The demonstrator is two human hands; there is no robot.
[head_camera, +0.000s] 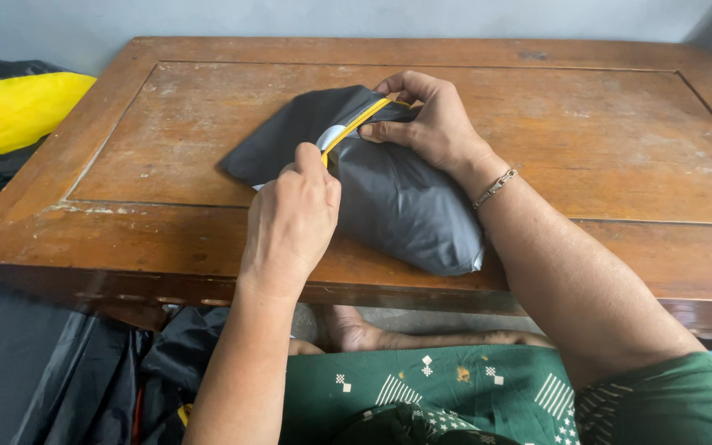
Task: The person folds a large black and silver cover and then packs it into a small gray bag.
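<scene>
- The wooden desk [620, 132] fills most of my view, worn and scuffed, with a raised rim all around.
- A dark grey plastic mailing bag [405, 206], stuffed and plump, lies on the near half of the desk, its lower end at the front rim.
- The flap end looks only partly sealed, I judge: the yellow strip [362, 122] along the seam is still on at the far end, while the near end is lifted, with a pale patch showing beside it.
- My right hand [430, 124] lies on top of the bag at the far end, fingers curled and thumb pressing the fold down beside the strip.
- My left hand [290, 218] is closed narrow, thumb and forefinger pinched on the near end of the yellow strip.
- More black and yellow plastic [18, 107] lies off the left of the desk.
</scene>
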